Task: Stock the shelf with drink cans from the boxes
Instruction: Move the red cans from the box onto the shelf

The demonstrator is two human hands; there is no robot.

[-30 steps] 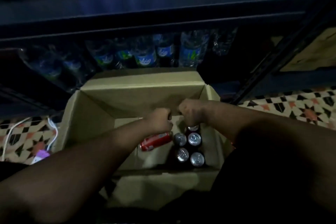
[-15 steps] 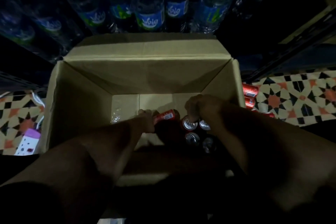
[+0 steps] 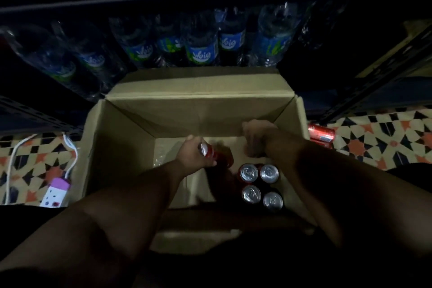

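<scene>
While left hand (image 3: 191, 154) grips a red can (image 3: 210, 153) w/ rigid, slick sides, right hand (image 3: 256, 138) curls on something unseen beyond four upright cans (image 3: 260, 186).

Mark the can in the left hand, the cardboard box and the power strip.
red can (image 3: 211, 152), head view, on its side wall.
cardboard box (image 3: 198, 103), head view, far inner wall.
power strip (image 3: 56, 193), head view, top face.

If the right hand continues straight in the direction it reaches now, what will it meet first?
Probably the far inner wall of the cardboard box. The right hand reaches away from the person inside the box, and nothing shows between its knuckles and that wall, though depth is unclear.
</scene>
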